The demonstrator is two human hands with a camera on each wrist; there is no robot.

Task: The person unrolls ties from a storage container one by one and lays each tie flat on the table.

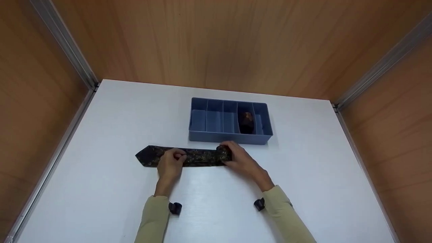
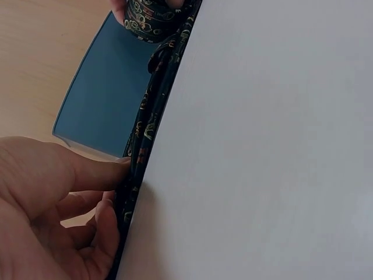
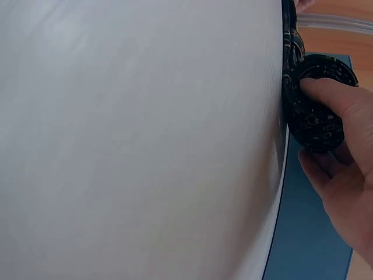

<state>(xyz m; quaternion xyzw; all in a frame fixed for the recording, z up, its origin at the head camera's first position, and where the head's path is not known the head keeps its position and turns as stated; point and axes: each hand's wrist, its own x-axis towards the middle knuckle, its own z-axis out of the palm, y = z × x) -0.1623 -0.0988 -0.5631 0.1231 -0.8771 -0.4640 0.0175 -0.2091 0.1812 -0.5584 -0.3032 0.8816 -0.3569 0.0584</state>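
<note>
A dark necktie [image 1: 202,157] with a small gold pattern lies across the white table, its pointed wide end to the left and its right end wound into a roll [image 3: 317,111]. My right hand [image 1: 241,160] grips this roll from the right side, thumb and fingers around it. Farther left along the flat stretch, my left hand [image 1: 170,164] pinches the tie at its near edge. The left wrist view shows the left thumb [image 2: 102,174] on the fabric, with the other fingers curled beside it.
Behind the tie stands a blue box [image 1: 229,137] with several compartments. A dark rolled item [image 1: 246,123] with an orange patch sits in the second compartment from the right. Wooden panels [image 1: 229,44] border the table [image 1: 101,189] at the back and sides.
</note>
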